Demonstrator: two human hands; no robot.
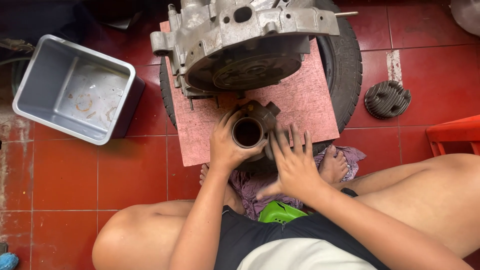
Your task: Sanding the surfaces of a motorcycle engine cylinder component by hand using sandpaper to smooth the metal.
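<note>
Gripping the cylinder at the near edge of the board, my left hand wraps its fingers closed round the barrel (bore facing up at me). My right hand lies at its 3 o'clock, fingers spread flat, holding nothing. At 12 o'clock sits the engine case, over a tyre. A grey tub is at 9 o'clock, a finned head at 2

There are two hands, one left hand and one right hand, one metal cylinder, one engine case, one tyre, one pink board, one grey tub, one finned metal cap and one purple rag.
</note>
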